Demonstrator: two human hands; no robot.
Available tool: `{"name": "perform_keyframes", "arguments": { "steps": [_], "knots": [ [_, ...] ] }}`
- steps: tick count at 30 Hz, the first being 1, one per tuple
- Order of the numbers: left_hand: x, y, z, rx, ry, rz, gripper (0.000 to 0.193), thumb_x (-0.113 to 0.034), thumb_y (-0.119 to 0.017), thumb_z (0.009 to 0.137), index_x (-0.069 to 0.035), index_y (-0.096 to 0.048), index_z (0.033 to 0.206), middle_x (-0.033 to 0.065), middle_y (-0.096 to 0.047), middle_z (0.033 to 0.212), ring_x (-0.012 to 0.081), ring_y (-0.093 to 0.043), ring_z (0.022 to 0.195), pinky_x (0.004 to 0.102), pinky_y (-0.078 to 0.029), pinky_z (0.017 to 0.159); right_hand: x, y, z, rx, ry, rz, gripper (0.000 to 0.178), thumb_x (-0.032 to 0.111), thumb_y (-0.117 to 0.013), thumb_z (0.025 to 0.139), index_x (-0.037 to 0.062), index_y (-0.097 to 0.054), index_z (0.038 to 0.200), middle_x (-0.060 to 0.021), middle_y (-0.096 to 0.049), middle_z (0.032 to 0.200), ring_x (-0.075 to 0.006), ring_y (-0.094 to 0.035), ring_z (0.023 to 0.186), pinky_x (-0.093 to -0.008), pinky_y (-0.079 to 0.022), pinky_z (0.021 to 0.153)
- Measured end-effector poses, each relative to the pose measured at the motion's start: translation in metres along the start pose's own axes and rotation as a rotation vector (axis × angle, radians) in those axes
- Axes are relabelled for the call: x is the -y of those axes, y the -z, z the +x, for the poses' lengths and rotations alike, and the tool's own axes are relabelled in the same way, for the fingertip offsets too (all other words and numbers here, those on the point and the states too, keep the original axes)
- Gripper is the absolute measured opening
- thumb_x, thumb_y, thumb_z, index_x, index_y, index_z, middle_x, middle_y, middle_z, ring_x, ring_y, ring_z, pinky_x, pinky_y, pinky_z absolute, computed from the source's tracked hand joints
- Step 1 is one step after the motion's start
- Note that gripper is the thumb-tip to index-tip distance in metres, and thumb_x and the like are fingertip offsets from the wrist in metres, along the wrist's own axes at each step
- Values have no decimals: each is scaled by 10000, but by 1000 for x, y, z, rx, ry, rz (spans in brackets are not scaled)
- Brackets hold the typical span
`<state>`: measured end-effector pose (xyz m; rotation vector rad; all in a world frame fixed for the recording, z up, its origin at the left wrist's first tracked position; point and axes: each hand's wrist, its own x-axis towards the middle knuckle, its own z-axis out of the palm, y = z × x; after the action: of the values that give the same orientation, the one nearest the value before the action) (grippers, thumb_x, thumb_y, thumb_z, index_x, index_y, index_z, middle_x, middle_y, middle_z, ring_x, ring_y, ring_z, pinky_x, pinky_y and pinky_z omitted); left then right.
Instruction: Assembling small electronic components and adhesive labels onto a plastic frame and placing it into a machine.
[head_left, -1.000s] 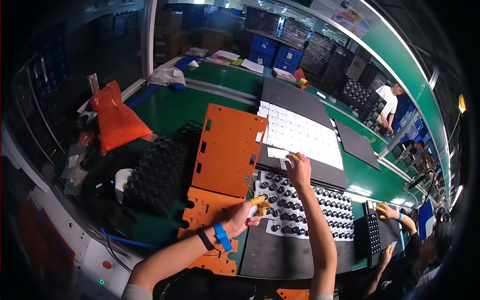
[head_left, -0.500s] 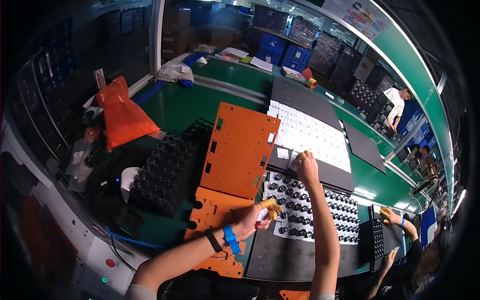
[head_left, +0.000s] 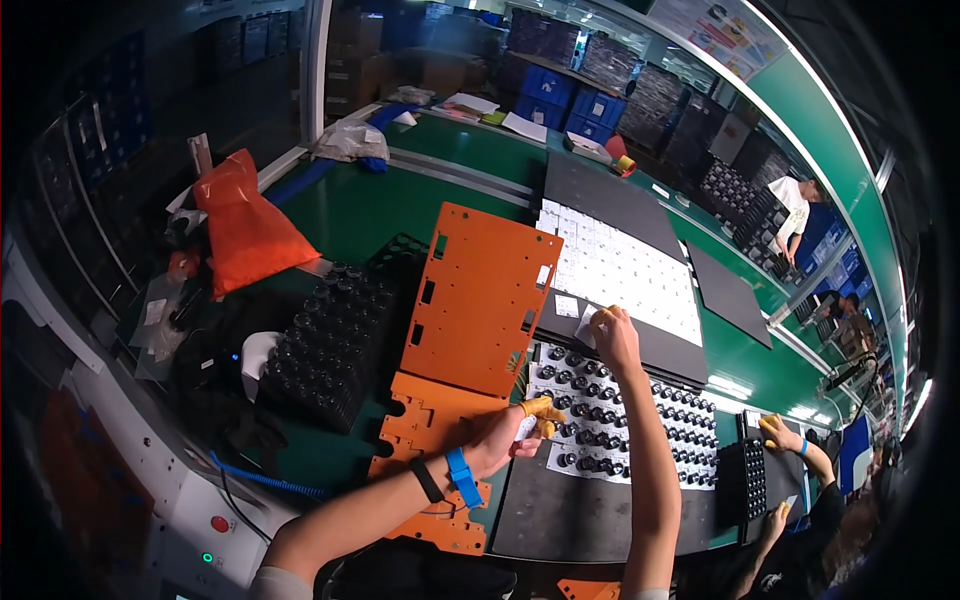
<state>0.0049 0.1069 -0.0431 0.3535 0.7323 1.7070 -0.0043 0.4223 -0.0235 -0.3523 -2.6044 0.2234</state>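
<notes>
My right hand (head_left: 614,338), with yellow finger covers, is closed in a pinch on a small white square piece (head_left: 585,328) at the edge of the white panel sheet (head_left: 620,265). Another white square (head_left: 566,306) lies just left of it on the dark board. My left hand (head_left: 508,436), also in yellow finger covers, closes around a small white piece (head_left: 525,428) over the orange fixture plate (head_left: 440,420). Under my right forearm sits a white panel (head_left: 562,400) with rows of round black parts. The orange hinged lid (head_left: 480,300) stands raised behind my left hand.
A black tray of round dark parts (head_left: 325,345) stands at left, near an orange bag (head_left: 250,235). Grey boards (head_left: 560,515) lie on the green bench. At right, a co-worker's hands (head_left: 785,435) handle a black tray (head_left: 742,475). A red button (head_left: 220,523) sits lower left.
My right hand has shifted very slightly to the right and down with the white piece. My left hand stays in nearly the same place.
</notes>
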Motion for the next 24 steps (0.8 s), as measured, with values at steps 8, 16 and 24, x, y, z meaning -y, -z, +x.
{"name": "perform_keyframes", "arguments": {
  "steps": [8,16,24],
  "knots": [
    [-2,-3,-1,29,-17,43,477,-388,-365,1097,-23,-661,1183,-47,-540,814,21,-359,574,207,-288,529,1,2,3,66,116,-91,48,99,-675,880,58,-689,899,-137,-649,1014,-349,-616,1040,-439,-530,888],
    [2,0,4,27,-16,-42,495,-399,-358,1102,-20,-660,1206,-13,-605,857,53,-419,582,225,-359,545,22,21,-4,-76,0,209,49,25,-640,927,9,-663,968,-136,-662,948,-300,-648,944,-383,-530,832],
    [-14,-16,-5,-105,-184,-371,709,-655,-341,1037,-95,-512,1437,153,-627,1344,290,-624,1224,477,-531,1022,147,66,-51,311,288,612,174,-63,-712,854,-6,-660,1010,-121,-681,1015,-257,-667,1018,-366,-526,930]
  ]
}}
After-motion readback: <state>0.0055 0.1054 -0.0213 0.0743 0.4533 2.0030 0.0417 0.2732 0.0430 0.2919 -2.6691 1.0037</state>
